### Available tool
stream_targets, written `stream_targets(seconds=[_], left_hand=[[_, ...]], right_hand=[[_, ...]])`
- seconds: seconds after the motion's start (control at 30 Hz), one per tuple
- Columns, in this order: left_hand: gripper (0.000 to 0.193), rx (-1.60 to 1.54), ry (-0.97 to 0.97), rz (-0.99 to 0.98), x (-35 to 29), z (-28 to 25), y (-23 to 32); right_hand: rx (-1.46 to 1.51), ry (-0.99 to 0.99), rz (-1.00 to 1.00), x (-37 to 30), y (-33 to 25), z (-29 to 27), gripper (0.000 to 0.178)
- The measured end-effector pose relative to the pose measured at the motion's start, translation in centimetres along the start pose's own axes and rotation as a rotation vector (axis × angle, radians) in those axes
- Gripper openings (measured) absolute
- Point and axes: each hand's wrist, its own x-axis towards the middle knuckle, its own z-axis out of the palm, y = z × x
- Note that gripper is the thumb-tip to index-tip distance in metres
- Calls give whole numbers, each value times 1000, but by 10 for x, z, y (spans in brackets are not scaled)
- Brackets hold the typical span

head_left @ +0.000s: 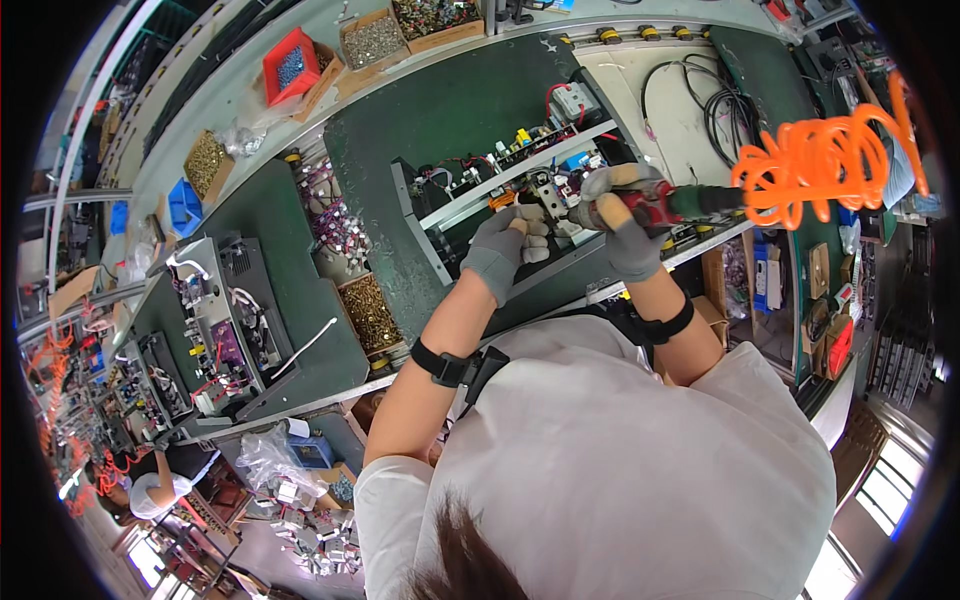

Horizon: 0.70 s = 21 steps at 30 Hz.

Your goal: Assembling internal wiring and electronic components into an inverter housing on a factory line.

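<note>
A grey metal chassis (420, 222) with wiring, circuit boards and a bright crossbar lies on the green work board in front of me. My right hand (628, 225), in a grey glove with tan fingertips, is wrapped round a red air screwdriver (655, 203). The tool lies nearly level, its front end pointing left over the chassis, and an orange coiled hose (815, 170) trails off to the right. My left hand (508, 245), gloved the same way, reaches inside the chassis with fingers curled beside a metal part (550, 195). Whatever those fingers pinch is hidden.
Beyond the chassis stand a red bin (290, 65) of blue parts and boxes of small fasteners (372, 40). A second chassis (225, 320) sits to the left, past a box of brass-coloured screws (370, 312). Black cable (715, 105) lies coiled at the far right. Another person (158, 492) works at lower left.
</note>
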Motion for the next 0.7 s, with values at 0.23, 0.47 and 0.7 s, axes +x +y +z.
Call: stream_targets(seconds=[0.23,0.47,0.7], left_hand=[[16,-195,-80,-42,-19,16,15],[17,-229,-173,-17,11,4,-6],[31,-326,-275,27,15,4,-9]], right_hand=[[256,104,-128,21,-51,9,22],[302,124,-148,27,-55,-4,25],[334,167,-115,26,-49,-5,19]])
